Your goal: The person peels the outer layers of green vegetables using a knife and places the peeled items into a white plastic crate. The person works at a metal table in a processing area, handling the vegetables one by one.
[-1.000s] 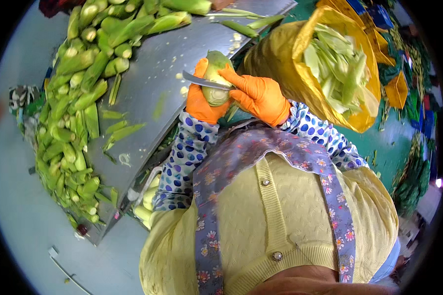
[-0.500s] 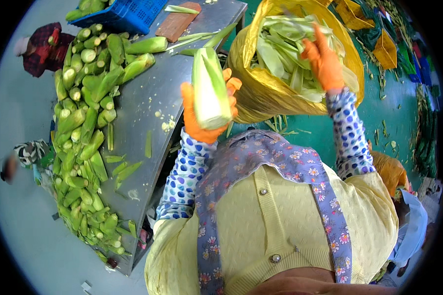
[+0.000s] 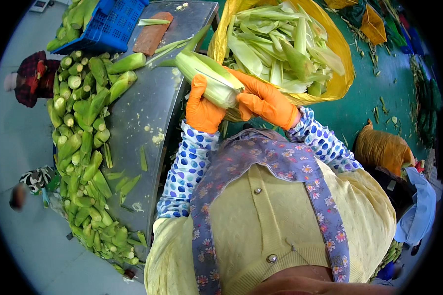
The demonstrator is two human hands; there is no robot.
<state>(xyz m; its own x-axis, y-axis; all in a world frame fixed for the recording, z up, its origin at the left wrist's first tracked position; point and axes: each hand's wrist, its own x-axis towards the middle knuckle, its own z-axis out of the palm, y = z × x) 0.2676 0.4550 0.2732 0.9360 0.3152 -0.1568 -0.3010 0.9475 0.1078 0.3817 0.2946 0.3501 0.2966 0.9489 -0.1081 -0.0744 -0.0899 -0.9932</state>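
Observation:
An ear of corn [image 3: 204,76] in pale green husk is held up at a tilt, its cut end toward my body. In an orange glove, my left hand [image 3: 203,110] is closed around it from the left and below, thumb up along its side. My right hand [image 3: 269,102], gloved in orange too, is closed at the cut end, gripping the husk edge there; some of its fingertips are hidden behind the ear. Just beyond my hands, a yellow sack [image 3: 348,64] stands with its mouth wide, full of loose corn husks [image 3: 285,46].
To the left, a metal table [image 3: 147,110] bears a long heap of unhusked corn [image 3: 86,123], scraps and a reddish-brown block [image 3: 152,33]. A blue crate [image 3: 110,29] of corn stands at its far end. People are at the left; yellow baskets [image 3: 373,25] lie far right.
My right hand has come back from over the sack, where its fingers were spread, to the corn's cut end. The ear has tilted to the left, and its cut end now points right.

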